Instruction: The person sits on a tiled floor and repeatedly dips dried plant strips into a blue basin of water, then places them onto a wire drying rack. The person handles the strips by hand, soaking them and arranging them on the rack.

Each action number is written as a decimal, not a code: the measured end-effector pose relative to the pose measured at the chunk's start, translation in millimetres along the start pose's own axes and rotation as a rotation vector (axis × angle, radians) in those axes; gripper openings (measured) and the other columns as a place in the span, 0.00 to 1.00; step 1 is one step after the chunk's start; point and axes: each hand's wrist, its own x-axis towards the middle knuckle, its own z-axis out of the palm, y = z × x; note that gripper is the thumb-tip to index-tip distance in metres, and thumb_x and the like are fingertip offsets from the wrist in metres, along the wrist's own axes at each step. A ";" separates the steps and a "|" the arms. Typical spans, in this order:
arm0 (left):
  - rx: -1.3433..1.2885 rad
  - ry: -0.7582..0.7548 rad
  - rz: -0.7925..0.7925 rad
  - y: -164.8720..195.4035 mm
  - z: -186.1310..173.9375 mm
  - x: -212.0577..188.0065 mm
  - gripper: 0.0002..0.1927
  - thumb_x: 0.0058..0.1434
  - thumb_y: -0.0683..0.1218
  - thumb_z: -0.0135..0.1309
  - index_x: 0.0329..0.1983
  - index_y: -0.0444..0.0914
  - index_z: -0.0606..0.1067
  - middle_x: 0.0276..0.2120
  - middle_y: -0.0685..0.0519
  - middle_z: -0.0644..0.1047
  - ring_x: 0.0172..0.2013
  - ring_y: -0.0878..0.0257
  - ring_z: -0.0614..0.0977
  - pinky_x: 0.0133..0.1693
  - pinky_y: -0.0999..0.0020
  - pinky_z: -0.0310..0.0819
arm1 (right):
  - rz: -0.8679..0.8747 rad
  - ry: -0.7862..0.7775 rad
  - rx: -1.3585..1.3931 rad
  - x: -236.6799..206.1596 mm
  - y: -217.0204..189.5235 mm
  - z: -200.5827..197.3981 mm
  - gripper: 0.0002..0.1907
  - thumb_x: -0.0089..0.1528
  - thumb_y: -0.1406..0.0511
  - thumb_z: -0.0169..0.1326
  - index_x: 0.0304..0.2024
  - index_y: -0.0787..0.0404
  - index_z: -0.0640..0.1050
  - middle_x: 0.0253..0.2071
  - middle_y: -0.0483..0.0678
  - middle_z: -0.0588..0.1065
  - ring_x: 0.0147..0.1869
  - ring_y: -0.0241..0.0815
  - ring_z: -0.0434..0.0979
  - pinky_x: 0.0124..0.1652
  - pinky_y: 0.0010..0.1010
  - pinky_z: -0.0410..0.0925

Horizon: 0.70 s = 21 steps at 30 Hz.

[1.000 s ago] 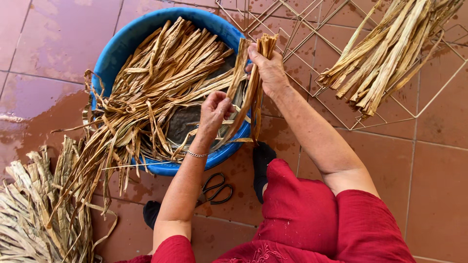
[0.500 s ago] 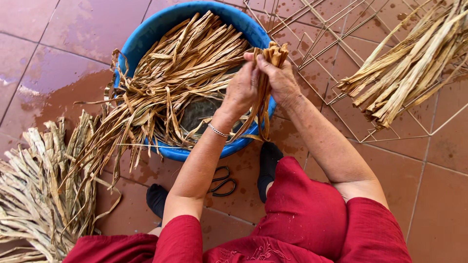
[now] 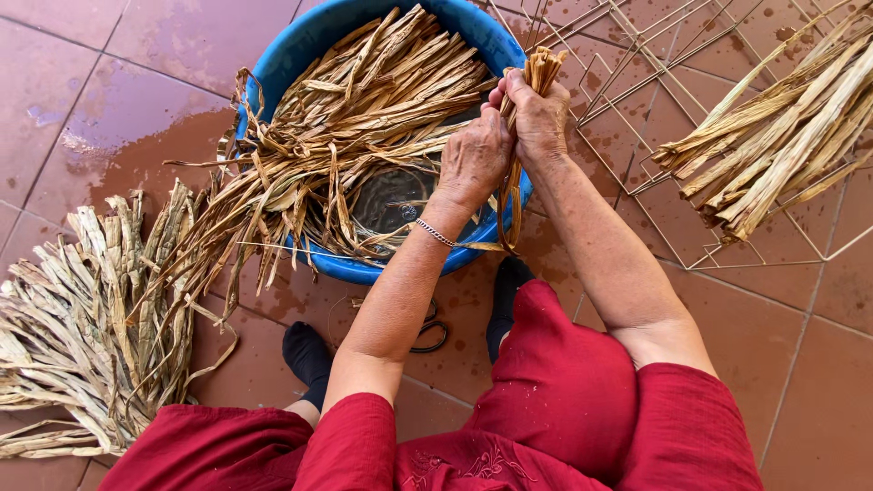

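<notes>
Over the blue basin rim | left hand and right hand both closed on a bundle of dried leaf strips | step: gathering strips | next: even ends, firm hold.

Floor is glossy reddish-brown terracotta tile floor with pale grout lines, wet and darker at the far left, bright daylight bouncing off it. No walls or furniture showing.
</notes>
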 end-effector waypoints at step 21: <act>-0.069 -0.059 0.269 -2.3 -48.5 -86.2 0.07 0.70 0.41 0.47 0.34 0.35 0.67 0.27 0.43 0.74 0.30 0.46 0.80 0.33 0.54 0.75 | -0.129 0.454 0.008 78.9 -47.3 -88.0 0.07 0.64 0.68 0.54 0.36 0.68 0.79 0.26 0.54 0.81 0.25 0.45 0.87 0.24 0.37 0.82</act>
